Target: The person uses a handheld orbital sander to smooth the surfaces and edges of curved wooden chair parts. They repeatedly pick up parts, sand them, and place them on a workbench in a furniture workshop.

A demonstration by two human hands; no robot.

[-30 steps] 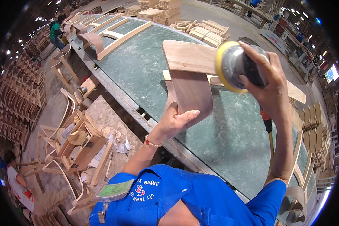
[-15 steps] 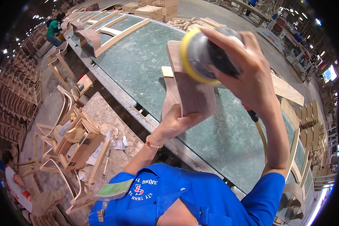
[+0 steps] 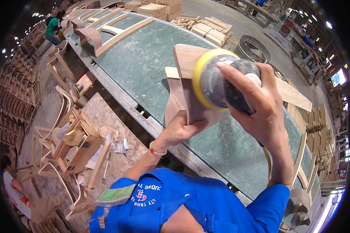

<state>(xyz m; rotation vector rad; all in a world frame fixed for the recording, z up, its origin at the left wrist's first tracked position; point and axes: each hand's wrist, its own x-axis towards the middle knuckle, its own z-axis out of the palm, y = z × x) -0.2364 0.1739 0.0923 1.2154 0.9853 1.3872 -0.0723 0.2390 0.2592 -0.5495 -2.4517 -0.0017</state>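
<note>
My left hand (image 3: 182,130) is closed around the lower end of a curved, walnut-coloured wooden chair backrest (image 3: 188,64), holding it tilted up above the green tabletop. A paler strip shows at one corner of the wood. In my right hand (image 3: 256,105) is a round orbital sander (image 3: 217,83) with a yellow pad rim and a grey-black body. Its pad faces the broad side of the backrest, covering part of it; whether the two touch is hard to tell. From behind my right wrist a yellowish hose (image 3: 268,159) runs down.
The long green table (image 3: 144,58) carries pale and brown wooden frame parts (image 3: 120,35) at its far left. Left of it stands a wooden box (image 3: 81,151) among curved chair parts. Stacked wood (image 3: 210,31) lies beyond. Two people (image 3: 52,29) are on the left.
The sander in my right hand has come down and slightly right along the backrest, uncovering more of its upper end. My left hand keeps its hold, nearly in place.
</note>
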